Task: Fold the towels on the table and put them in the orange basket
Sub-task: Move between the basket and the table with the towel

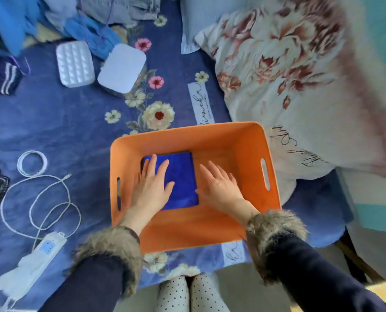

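Observation:
An orange basket [232, 140] with slot handles stands on the blue flowered cloth in front of me. A folded dark blue towel [182, 176] lies flat on its bottom, toward the left. My left hand [152, 185] rests palm down on the towel's left part, fingers spread. My right hand [221, 184] lies flat on the basket floor just right of the towel, its thumb at the towel's edge. Neither hand grips anything. Both wrists wear fur-trimmed dark sleeves.
A white power strip [43, 251] and coiled cable [32, 163] lie left of the basket. Two white cases [75, 64] [122, 68] sit farther back. Blue clothes [90, 30] pile at the back left. A flowered quilt [300, 86] fills the right side.

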The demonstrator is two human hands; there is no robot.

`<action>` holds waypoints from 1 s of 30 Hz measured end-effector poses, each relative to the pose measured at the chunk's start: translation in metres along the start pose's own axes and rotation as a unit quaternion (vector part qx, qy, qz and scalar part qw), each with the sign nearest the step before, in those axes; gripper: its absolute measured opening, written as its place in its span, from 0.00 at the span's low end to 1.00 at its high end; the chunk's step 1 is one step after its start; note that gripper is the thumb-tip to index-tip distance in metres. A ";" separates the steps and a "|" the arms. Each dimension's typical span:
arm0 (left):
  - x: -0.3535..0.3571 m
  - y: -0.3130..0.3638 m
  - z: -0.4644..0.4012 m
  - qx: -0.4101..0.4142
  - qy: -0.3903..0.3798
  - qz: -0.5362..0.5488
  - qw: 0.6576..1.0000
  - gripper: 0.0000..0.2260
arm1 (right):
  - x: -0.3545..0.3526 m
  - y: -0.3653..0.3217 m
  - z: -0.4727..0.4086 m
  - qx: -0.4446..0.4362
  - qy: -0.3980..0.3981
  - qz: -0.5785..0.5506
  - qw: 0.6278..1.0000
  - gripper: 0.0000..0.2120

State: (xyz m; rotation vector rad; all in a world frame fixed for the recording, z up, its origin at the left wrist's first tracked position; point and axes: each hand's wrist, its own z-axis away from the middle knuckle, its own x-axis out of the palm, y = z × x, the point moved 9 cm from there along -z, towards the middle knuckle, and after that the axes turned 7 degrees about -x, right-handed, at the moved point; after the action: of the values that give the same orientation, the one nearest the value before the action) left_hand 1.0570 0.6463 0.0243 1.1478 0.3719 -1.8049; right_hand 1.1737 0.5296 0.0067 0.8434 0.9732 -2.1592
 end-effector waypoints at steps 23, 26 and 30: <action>-0.077 0.297 0.366 0.660 0.048 -0.084 0.745 0.26 | -0.058 0.014 0.526 0.460 0.437 -0.087 0.768 0.30; -0.040 0.309 0.443 0.738 0.025 -0.117 0.664 0.25 | -0.004 -0.013 0.608 0.541 0.467 -0.113 0.690 0.29; 0.018 0.296 0.550 0.819 -0.017 -0.147 0.555 0.26 | 0.087 -0.073 0.698 0.635 0.472 -0.134 0.596 0.29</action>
State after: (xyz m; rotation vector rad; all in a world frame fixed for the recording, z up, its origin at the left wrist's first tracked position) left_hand 0.9994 0.1206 0.3562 2.2454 -1.6940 -2.2549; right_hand 0.8620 -0.0122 0.3374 2.8475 -0.4341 -2.4101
